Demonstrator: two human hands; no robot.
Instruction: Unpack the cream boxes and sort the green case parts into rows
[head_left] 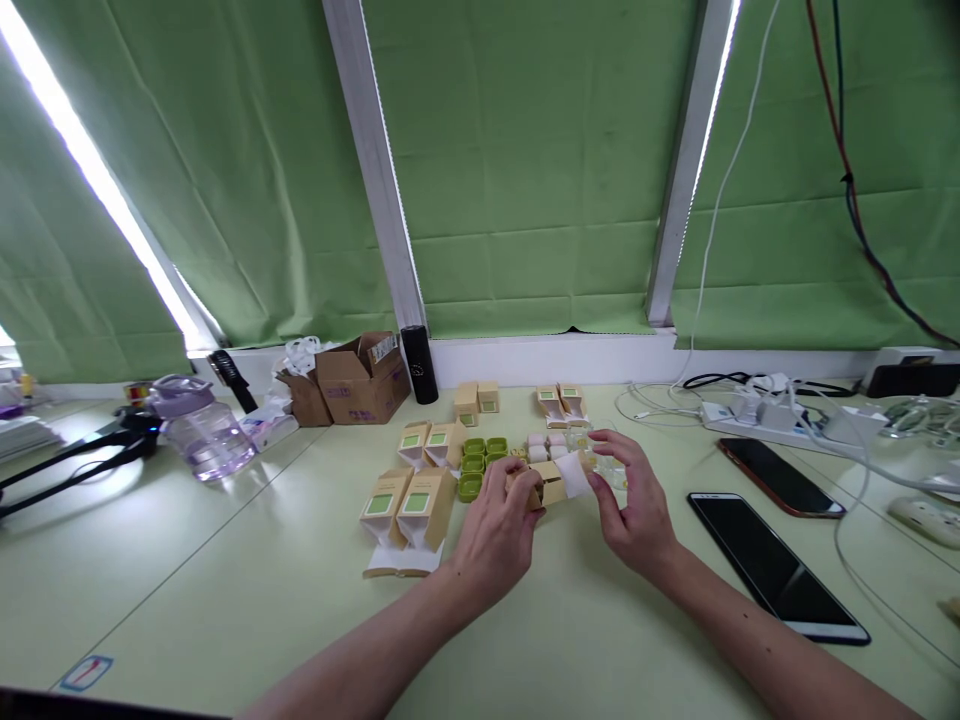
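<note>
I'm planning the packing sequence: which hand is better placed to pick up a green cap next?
Probably the left hand: the green caps lie just beyond it, while the right hand is farther off.

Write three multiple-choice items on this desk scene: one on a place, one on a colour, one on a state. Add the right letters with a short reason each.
1. Where does the black cylinder stand?
A. right beside the open cardboard box, by the window sill
B. on the tablet
C. in front of the water jug

2. What colour are the small square caps next to the left hand?
A. red
B. green
C. blue

3. In what state is the small tan carton between the hands?
A. lying untouched, far from both hands
B. held by the left hand while the right hand works at its white flap end
C. stacked on the power strip

Answers: 1 A, since the cylinder stands at the box's right edge near the sill. 2 B, as the caps are plainly green. 3 B, because both hands meet on the carton.
</note>
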